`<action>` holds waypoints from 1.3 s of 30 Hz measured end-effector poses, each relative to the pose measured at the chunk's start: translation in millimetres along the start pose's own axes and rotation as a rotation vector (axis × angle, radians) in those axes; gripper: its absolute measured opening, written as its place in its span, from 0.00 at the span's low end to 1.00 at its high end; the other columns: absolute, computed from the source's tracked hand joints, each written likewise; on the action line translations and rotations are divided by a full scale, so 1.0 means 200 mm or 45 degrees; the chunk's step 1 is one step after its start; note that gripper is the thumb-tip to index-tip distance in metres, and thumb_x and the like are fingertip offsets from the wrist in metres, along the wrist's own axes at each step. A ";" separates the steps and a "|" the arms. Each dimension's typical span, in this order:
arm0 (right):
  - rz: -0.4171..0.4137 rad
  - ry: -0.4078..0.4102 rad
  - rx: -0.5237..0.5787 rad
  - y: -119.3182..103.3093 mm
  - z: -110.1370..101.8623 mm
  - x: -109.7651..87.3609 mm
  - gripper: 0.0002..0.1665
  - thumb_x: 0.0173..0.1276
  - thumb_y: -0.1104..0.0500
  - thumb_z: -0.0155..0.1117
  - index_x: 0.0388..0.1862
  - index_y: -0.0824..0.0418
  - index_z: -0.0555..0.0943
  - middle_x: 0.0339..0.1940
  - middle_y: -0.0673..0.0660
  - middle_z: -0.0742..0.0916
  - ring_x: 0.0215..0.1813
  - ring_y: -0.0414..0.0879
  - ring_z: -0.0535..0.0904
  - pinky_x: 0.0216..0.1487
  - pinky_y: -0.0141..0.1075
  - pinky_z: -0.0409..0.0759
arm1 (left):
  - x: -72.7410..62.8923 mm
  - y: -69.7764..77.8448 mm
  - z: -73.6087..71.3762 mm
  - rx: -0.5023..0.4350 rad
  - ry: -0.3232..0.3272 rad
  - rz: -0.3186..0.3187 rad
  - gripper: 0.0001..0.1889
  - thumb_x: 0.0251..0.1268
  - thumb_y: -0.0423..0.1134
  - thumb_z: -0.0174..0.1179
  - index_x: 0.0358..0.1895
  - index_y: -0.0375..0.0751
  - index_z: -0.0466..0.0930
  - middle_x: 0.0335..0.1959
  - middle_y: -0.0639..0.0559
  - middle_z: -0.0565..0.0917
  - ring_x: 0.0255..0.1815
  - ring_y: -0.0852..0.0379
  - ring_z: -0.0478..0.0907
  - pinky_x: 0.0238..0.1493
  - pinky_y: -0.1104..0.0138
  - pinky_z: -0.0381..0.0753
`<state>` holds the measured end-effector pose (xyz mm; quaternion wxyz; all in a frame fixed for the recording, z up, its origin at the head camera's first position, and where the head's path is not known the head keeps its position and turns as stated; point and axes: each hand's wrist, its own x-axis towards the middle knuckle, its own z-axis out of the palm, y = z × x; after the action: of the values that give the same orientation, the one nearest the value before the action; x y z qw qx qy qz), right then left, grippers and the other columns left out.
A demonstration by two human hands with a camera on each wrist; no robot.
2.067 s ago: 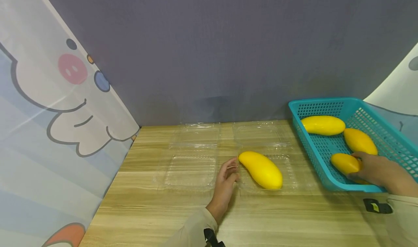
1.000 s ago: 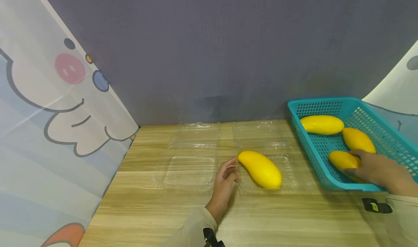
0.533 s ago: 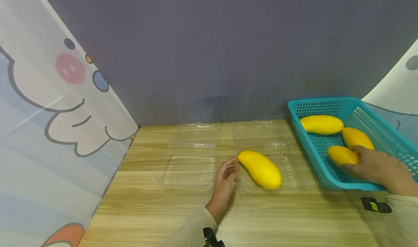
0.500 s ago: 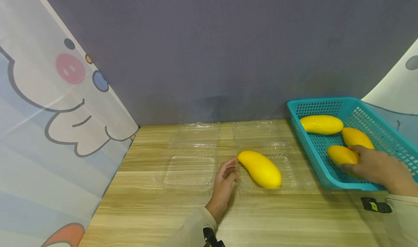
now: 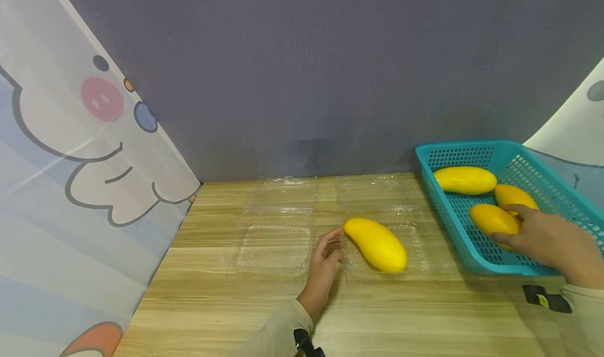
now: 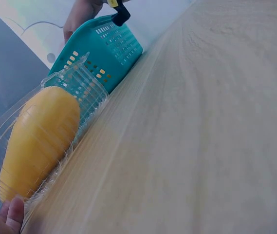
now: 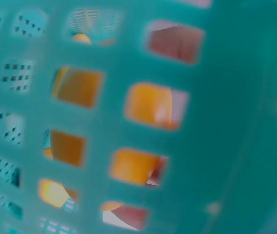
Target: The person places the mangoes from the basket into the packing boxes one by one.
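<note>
My right hand [image 5: 549, 239] grips an orange-yellow mango [image 5: 493, 219] inside the teal basket [image 5: 464, 247]. Through the basket's holes, the right wrist view shows blurred parts of that hand and yellow-orange fruit [image 7: 140, 165]. My left hand [image 5: 323, 265] lies beside the right-hand clear plastic box [image 5: 415, 241], its fingers loosely bent at the box's left edge; whether they touch it, I cannot tell. A long yellow mango [image 5: 377, 246] lies at a slant in that box. In the left wrist view, fingertips [image 6: 14, 214] show near the mango's narrow end.
Two more mangoes lie in the basket: a long yellow one [image 5: 464, 180] at the back and a rounder one [image 5: 515, 197] to the right. Another clear plastic box [image 5: 276, 247], lid folded back, stands to the left on the wooden table [image 5: 226, 315]. A grey wall [image 5: 302, 84] rises behind.
My right hand has taken hold of the near mango and shifted it slightly up and left within the basket. The left hand and the boxed mango stay put.
</note>
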<state>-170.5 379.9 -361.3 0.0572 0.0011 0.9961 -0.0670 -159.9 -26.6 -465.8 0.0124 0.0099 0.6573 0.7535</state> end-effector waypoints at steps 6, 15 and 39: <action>-0.012 0.016 0.002 -0.03 -0.04 -0.02 0.61 0.63 0.27 0.59 0.70 0.77 0.60 0.28 0.64 0.81 0.26 0.54 0.72 0.22 0.45 0.69 | 0.00 0.00 0.00 -0.002 0.001 -0.010 0.27 0.62 0.26 0.53 0.66 0.47 0.75 0.62 0.45 0.73 0.60 0.50 0.72 0.49 0.71 0.75; -0.065 0.067 -0.015 -0.09 -0.07 -0.04 0.58 0.64 0.28 0.59 0.71 0.75 0.61 0.36 0.71 0.84 0.27 0.55 0.75 0.22 0.46 0.71 | 0.00 0.00 0.00 0.003 0.015 -0.003 0.27 0.62 0.26 0.54 0.65 0.46 0.76 0.60 0.43 0.75 0.60 0.50 0.73 0.48 0.71 0.75; -0.063 0.103 0.005 -0.24 -0.11 -0.09 0.55 0.65 0.26 0.56 0.73 0.68 0.62 0.54 0.76 0.78 0.32 0.60 0.77 0.22 0.47 0.70 | 0.00 0.01 0.01 0.035 -0.010 -0.026 0.26 0.63 0.28 0.54 0.66 0.47 0.74 0.58 0.43 0.73 0.60 0.50 0.72 0.54 0.67 0.72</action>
<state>-155.1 334.6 -330.4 0.0153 -0.0209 0.9972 -0.0702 -159.9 -25.5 -463.3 0.0226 0.0063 0.6677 0.7441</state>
